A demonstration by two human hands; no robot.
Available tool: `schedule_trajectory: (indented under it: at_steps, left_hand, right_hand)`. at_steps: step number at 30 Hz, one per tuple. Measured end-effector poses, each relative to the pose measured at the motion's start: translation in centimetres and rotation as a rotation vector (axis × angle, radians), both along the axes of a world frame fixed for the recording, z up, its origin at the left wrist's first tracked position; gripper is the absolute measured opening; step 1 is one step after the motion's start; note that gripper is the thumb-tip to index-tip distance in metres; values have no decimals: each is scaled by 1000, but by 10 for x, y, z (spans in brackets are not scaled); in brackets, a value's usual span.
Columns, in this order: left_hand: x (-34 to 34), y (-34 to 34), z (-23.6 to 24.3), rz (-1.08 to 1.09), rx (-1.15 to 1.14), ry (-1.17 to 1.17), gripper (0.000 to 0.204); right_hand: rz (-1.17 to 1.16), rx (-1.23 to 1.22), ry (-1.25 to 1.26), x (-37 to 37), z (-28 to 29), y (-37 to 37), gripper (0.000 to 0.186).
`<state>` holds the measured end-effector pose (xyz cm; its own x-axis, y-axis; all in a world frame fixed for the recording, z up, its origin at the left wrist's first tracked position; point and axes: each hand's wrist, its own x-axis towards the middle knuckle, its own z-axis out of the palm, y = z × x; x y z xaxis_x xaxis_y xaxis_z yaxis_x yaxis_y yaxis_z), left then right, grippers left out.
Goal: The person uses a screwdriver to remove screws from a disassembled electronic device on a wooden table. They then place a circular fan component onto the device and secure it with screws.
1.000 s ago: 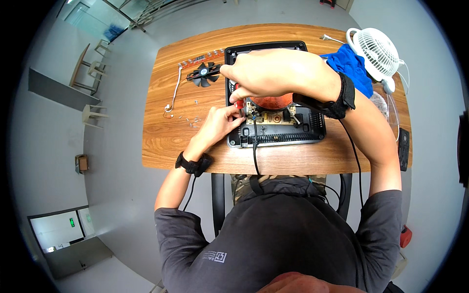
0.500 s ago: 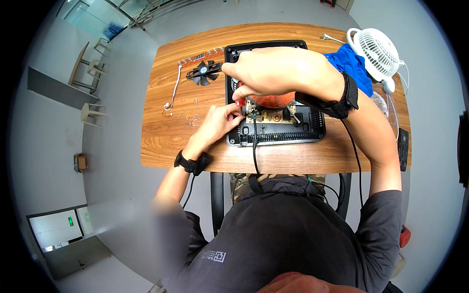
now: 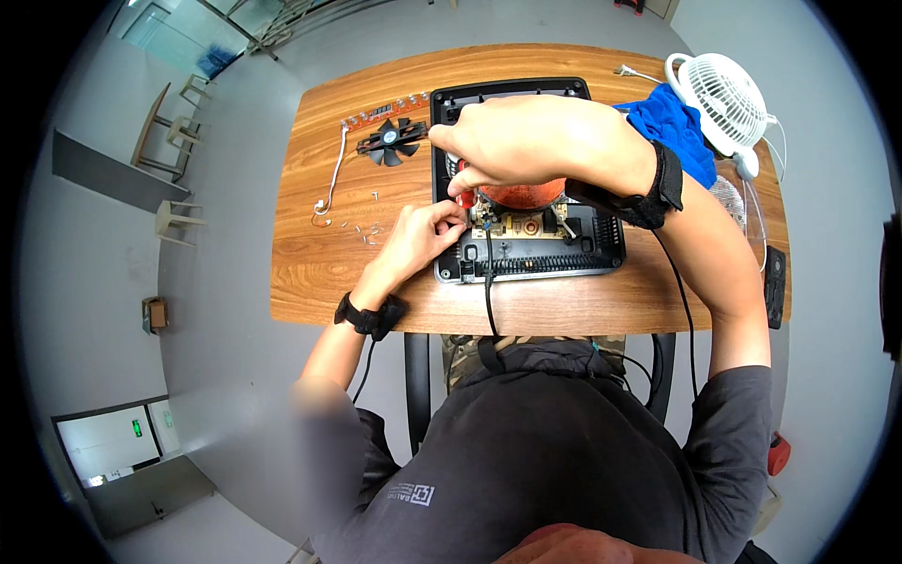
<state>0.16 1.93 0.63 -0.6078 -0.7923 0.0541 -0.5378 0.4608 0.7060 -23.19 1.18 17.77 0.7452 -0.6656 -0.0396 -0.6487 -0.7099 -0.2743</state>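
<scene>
My right hand is closed around a screwdriver with a red handle, held upright over the left side of an opened black appliance housing. My left hand has its fingers pinched together by the screwdriver's lower end, at the housing's left edge; whatever they grip is hidden. Inside the housing, a reddish-brown round coil shows partly below my right hand, with a tan circuit board in front of it. A black cord runs from the board over the table's near edge.
Left of the housing lie a small black fan, an orange component strip with a white cable, and several small screws. A blue cloth and a white fan occupy the wooden table's far right.
Both hands keep nearly the same place. My right hand and wrist have shifted very slightly, with the screwdriver still in its grip.
</scene>
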Motion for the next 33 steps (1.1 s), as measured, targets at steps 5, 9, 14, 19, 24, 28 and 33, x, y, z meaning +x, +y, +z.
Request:
schedule_trajectory:
  at_steps: [5,9,14,19,24,28,33]
  left_hand:
    - [-3,3,5,35,60,35,14]
    - [-4,3,7,40,83,27,15]
    - [-5,4,11,50,101,17,15]
    - [-6,4,14,38,79,-23,14]
    - [-6,5,14,38,73,-16,13]
    - [-5,5,8,42,45,12,15]
    - [-4,3,1,100,131,81,15]
  right_hand:
    - [-8,0,4,0,0,-1,44]
    - [-11,-16,6,0,0,-2,44]
    - [-6,-22,-15,-3,-2,-2,43]
    - [-30,23,13,-2,5,1,42]
    - [-15,15,4,-2,1,0,43]
    - [-19,8,-13,-2,2,-1,45]
    - [-40,12,-44,-5,1,-3,47]
